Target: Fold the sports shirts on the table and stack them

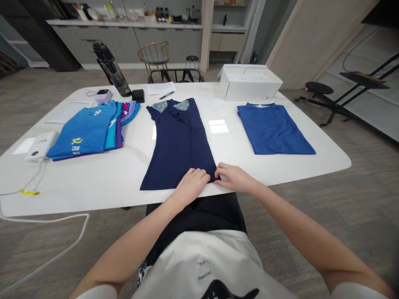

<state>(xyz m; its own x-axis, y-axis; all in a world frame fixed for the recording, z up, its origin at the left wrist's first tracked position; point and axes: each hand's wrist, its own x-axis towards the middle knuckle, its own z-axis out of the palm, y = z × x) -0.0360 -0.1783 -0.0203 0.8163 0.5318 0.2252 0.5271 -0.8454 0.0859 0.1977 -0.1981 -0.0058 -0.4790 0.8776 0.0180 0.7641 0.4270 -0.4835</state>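
A navy garment point(174, 145) with patterned patches at its shoulders lies on the white table point(118, 182), folded over lengthwise along its right side. At its bottom hem, my left hand point(193, 182) rests near the lower right corner, its fingers bent together on the cloth. My right hand point(232, 177) pinches that same corner between thumb and forefinger. Both hands are close together at the table's front edge. A folded blue shirt point(274, 128) lies to the right. On the left is a stack of folded shirts, with a bright blue one point(85, 131) on top.
A white box point(249, 83) stands at the back right. Along the back left are a dark bottle point(114, 72), a black case point(138, 96), a lilac device point(102, 96), papers point(161, 88) and a pen point(166, 95). A white power strip point(42, 146) with a cable sits at far left.
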